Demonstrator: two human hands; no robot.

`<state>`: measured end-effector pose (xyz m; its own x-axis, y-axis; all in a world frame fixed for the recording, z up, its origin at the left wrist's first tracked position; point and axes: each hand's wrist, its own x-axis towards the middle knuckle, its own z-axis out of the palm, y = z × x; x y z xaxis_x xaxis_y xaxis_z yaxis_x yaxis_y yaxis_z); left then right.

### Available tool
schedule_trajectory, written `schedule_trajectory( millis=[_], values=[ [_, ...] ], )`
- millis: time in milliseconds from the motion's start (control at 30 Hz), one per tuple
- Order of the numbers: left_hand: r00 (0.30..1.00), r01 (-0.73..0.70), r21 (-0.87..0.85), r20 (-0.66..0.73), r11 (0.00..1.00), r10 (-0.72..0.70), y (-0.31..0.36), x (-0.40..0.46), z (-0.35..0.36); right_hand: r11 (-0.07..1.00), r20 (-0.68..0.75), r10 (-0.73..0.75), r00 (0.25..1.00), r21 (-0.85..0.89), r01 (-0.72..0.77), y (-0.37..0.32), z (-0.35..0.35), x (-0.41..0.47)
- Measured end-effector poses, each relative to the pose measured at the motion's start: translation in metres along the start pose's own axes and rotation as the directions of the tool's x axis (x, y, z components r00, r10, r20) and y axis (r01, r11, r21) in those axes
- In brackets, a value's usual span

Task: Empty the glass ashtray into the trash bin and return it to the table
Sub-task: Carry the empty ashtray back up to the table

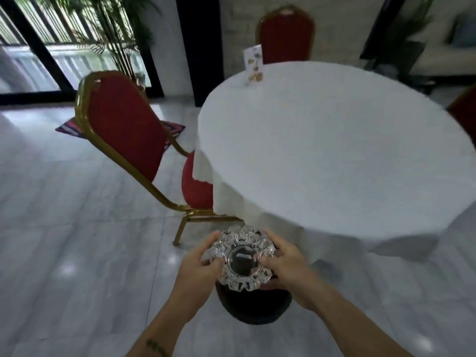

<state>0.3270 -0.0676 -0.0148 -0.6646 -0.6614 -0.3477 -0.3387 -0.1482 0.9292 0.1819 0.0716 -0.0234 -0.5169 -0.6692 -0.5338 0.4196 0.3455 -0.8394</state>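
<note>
Both of my hands hold a cut-glass ashtray [242, 258] with a scalloped rim, level and face up. My left hand [198, 264] grips its left edge and my right hand [286, 264] grips its right edge, thumbs on the rim. Directly beneath it on the floor stands a dark round trash bin [253, 307], mostly hidden by the ashtray and my hands. The ashtray's bowl looks dark and reflective; I cannot tell what is inside. The round table [334, 155] with a white cloth stands just beyond, to the upper right.
A red chair with a gold frame [123, 130] is at the table's left. Another red chair [286, 34] stands behind it, with a third at the right edge. A small printed card [253, 63] stands on the table's far edge. Grey glossy floor tiles stretch left.
</note>
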Motion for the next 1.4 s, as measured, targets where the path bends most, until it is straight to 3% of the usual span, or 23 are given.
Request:
schedule_trajectory(
  millis=[267, 467, 567, 833, 1067, 1400],
  values=[
    [0.984, -0.056, -0.114, 0.163, 0.992, 0.074, 0.106, 0.024, 0.074, 0.989, -0.18, -0.126, 0.976, -0.103, 0.108, -0.104, -0.084, -0.037],
    [0.981, -0.083, -0.159, 0.163, 0.984, 0.109, 0.143, 0.077, 0.164, 0.958, -0.269, -0.165, 0.949, -0.273, 0.089, -0.146, -0.161, -0.009],
    [0.989, -0.066, -0.137, 0.125, 0.988, 0.083, 0.155, 0.112, 0.207, 0.959, -0.291, -0.138, 0.947, -0.278, 0.054, -0.161, -0.202, 0.024],
    [0.999, 0.037, -0.047, 0.006, 0.998, -0.037, 0.141, 0.2, 0.284, 0.94, -0.305, -0.108, 0.946, -0.34, -0.002, -0.175, -0.278, 0.117],
    [0.993, 0.096, 0.145, 0.06, 0.985, -0.106, 0.126, 0.238, 0.307, 0.929, -0.321, -0.135, 0.937, -0.371, 0.006, -0.17, -0.311, 0.163],
    [0.99, 0.137, 0.111, 0.017, 0.984, -0.14, 0.126, 0.252, 0.327, 0.932, -0.334, -0.121, 0.935, -0.361, -0.009, -0.157, -0.329, 0.185]
  ],
)
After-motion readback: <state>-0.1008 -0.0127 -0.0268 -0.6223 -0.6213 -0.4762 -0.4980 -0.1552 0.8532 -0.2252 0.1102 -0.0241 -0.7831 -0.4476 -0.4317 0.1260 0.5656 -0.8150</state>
